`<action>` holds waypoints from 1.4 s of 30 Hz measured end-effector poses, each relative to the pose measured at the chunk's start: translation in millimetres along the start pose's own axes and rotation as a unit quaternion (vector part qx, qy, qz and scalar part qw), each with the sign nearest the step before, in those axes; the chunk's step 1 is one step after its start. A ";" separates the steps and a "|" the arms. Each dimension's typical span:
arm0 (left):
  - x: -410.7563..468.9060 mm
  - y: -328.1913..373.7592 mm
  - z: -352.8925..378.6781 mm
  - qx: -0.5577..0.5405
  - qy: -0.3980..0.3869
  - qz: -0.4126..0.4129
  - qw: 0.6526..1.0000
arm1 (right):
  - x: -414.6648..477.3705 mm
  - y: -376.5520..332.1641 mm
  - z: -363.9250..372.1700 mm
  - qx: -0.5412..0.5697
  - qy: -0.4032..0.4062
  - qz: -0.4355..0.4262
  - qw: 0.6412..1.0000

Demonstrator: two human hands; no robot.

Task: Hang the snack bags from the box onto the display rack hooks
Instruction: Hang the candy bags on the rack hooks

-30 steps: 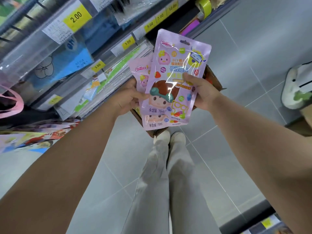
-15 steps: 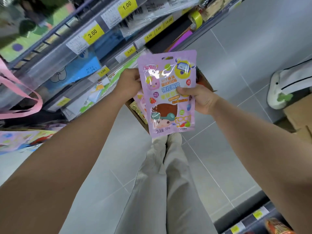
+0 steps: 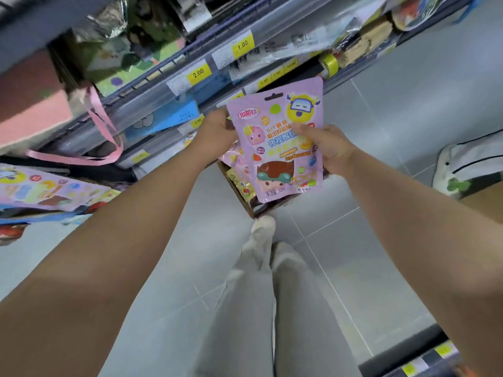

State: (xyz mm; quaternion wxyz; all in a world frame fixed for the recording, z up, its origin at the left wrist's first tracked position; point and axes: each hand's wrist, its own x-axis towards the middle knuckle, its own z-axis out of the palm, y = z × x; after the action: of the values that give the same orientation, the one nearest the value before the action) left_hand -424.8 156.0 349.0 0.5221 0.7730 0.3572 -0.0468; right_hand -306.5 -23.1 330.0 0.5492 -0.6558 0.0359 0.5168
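A purple snack bag with cartoon faces and a hang slot at its top is held upright in front of me. My right hand grips its right edge, thumb across the front. My left hand holds the left side, where a second pink bag shows behind the first. Below them sits the brown cardboard box on the floor, with more packets inside. Similar purple bags hang at the left edge.
Shelves with yellow price tags and packaged goods run along the upper left. A pink ribbon loop hangs from a pink box. My legs and shoes stand on grey tiles. A white bag lies at right.
The view has tilted up towards the shelves. Both hands have lifted the purple bag slightly higher; the second bag is now mostly hidden behind the front one.
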 end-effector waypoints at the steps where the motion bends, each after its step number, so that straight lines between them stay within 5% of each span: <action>1: -7.2 3.2 -3.3 -0.011 0.004 -0.002 1.000 | -3.4 -1.0 2.0 0.005 0.001 0.000 1.000; 6: -54.1 7.0 -20.7 -0.016 0.076 -0.029 0.997 | -33.7 -9.3 18.4 -0.011 -0.015 -0.008 1.000; 11: -126.1 7.9 -50.0 0.092 0.175 -0.047 0.979 | -78.3 -35.1 57.2 -0.148 -0.023 -0.039 0.988; 21: -249.3 -28.3 -178.1 0.285 0.327 -0.112 0.894 | -152.8 -64.2 206.6 -0.310 -0.147 -0.126 0.931; 28: -292.9 -72.4 -274.9 0.339 0.362 -0.098 0.863 | -160.9 -57.2 314.7 -0.360 -0.116 -0.141 0.915; 36: -276.7 -128.6 -352.9 0.290 0.396 0.005 0.871 | -151.9 -19.3 396.1 -0.381 -0.033 -0.140 0.913; 42: -232.4 -161.2 -366.4 0.235 0.417 0.006 0.878 | -131.7 -3.4 421.4 -0.390 -0.004 -0.100 0.916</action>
State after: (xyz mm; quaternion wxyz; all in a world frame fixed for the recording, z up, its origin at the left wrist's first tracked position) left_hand -803.9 379.1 492.7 0.1285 0.8230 0.5156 0.2006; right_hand -634.4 228.8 484.7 0.2992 -0.8158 -0.2362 0.4349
